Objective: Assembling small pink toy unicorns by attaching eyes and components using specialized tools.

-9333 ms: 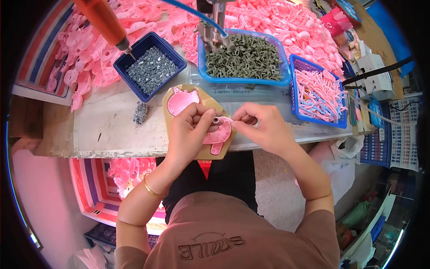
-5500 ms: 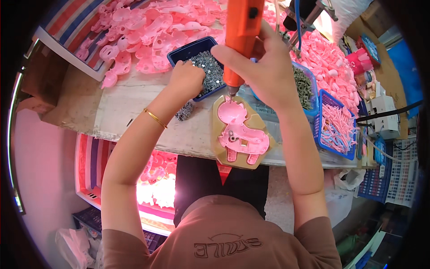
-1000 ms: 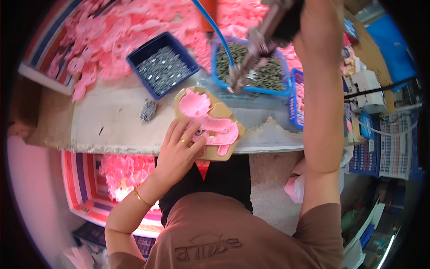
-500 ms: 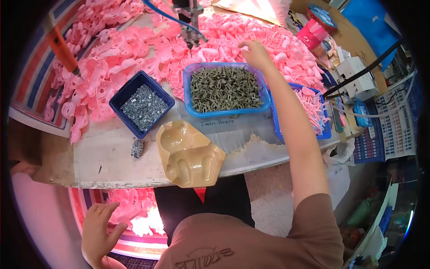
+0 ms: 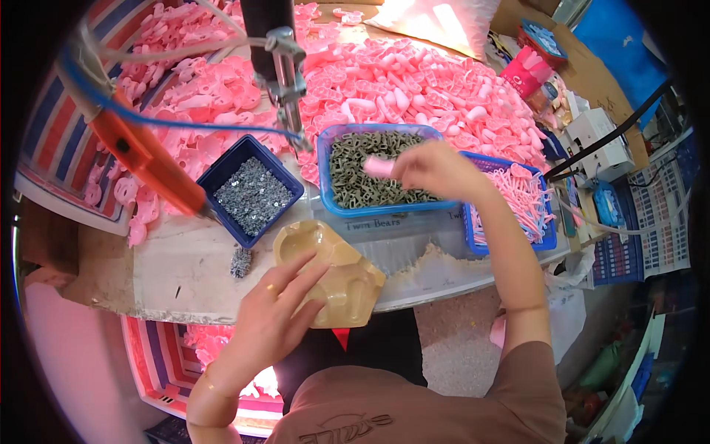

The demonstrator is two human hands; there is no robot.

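My right hand [image 5: 436, 170] is closed on a small pink plastic part [image 5: 378, 167], above a light-blue basin [image 5: 333, 205] of grey-green metal clips [image 5: 366, 189]. The hand is slightly blurred. My left hand [image 5: 270, 314] is open, fingers spread and nothing in them, at the left side of a tan moulded fixture [image 5: 355, 292]. The fixture has rounded hollows and sits at the table's front edge; my left fingers hide part of it. Behind the basin spreads a big heap of pink plastic parts [image 5: 414, 96].
A dark-blue square bin [image 5: 285, 211] of small screws stands left of the basin, a pile of screws [image 5: 240, 263] beside it. A blue basket [image 5: 547, 246] holds pink sticks. An orange-handled tool [image 5: 140, 155] and a hanging metal driver [image 5: 287, 81] reach over the table.
My right hand has come back from the pink heap toward me, now with a pink part. My left hand has risen from below the table edge to the fixture. The hanging tools have shifted in view.
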